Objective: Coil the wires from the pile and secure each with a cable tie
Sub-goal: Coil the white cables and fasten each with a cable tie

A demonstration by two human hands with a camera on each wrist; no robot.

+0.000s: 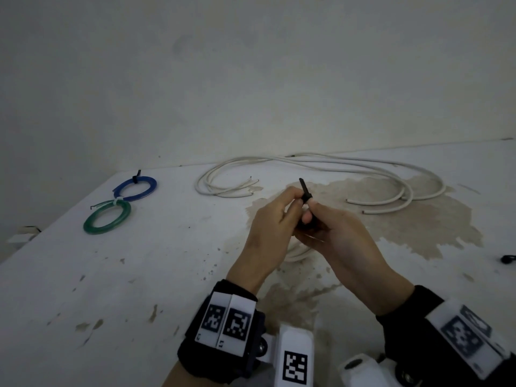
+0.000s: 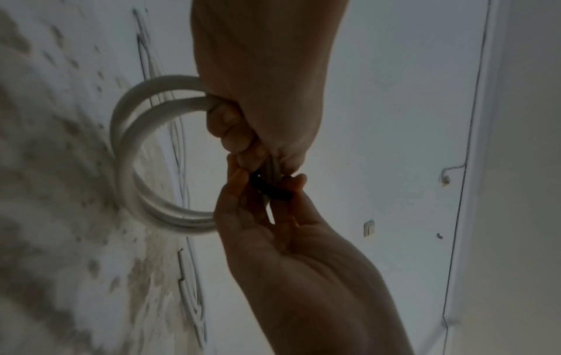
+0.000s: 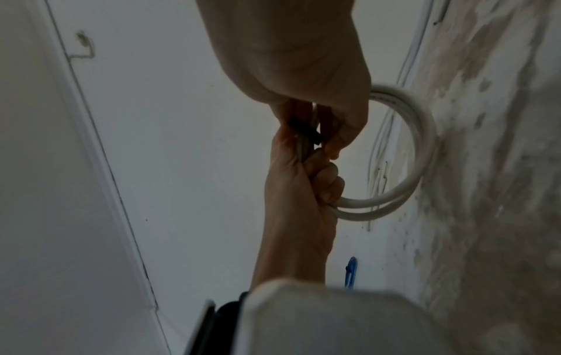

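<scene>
Tying third coil: left hand (image 1: pixel 268 219) is gripping white coil (image 2: pixel 133 153) above desk (image 1: pixel 139 275) centre; right hand (image 1: pixel 335 233) is pinching black cable tie (image 1: pixel 304 189); blue coil (image 1: pixel 135 188) and green coil (image 1: pixel 107 217) are lying tied near left edge; loose white wires (image 1: pixel 335 166) are remaining along far edge.

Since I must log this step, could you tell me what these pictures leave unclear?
- Head view: the coiled white wire is mostly hidden beneath the left hand and right hand.
- All views: fingers cover the black cable tie, so whether it is locked cannot be told.
- Head view: a small dark object is cut off by the right edge.
- Right wrist view: the blue wire coil is partly hidden behind the wrist device.
</scene>
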